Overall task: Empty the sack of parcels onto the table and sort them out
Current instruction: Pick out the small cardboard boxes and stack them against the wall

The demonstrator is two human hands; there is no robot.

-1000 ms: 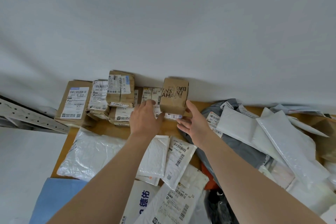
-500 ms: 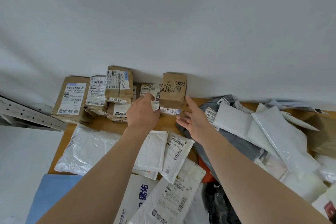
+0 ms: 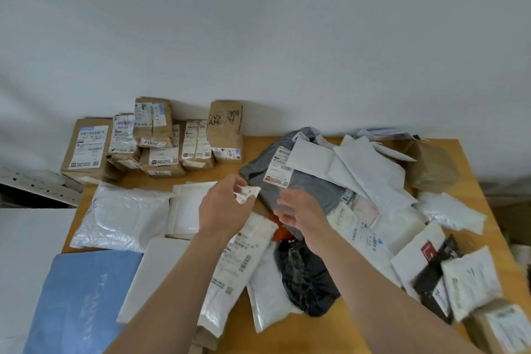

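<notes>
Small cardboard boxes (image 3: 155, 138) are stacked at the table's far left against the wall, with a printed brown box (image 3: 225, 129) standing at the right end of the row. My left hand (image 3: 224, 210) pinches the top end of a long white labelled mailer (image 3: 241, 256) that lies toward me. My right hand (image 3: 298, 211) hovers with fingers apart at the near edge of a grey mailer (image 3: 313, 192), holding nothing. White padded mailers (image 3: 362, 169) lie heaped on the grey one.
A crumpled black bag (image 3: 307, 279) lies under my right forearm. A white plastic bag (image 3: 120, 215) and a blue bag (image 3: 83, 299) lie at the left. More white and dark packets (image 3: 448, 276) crowd the right. Bare wooden table (image 3: 301, 333) shows near me.
Both hands have drawn back toward me from the printed brown box, which now stands alone by the wall. My left hand has taken hold of the white labelled mailer's end.
</notes>
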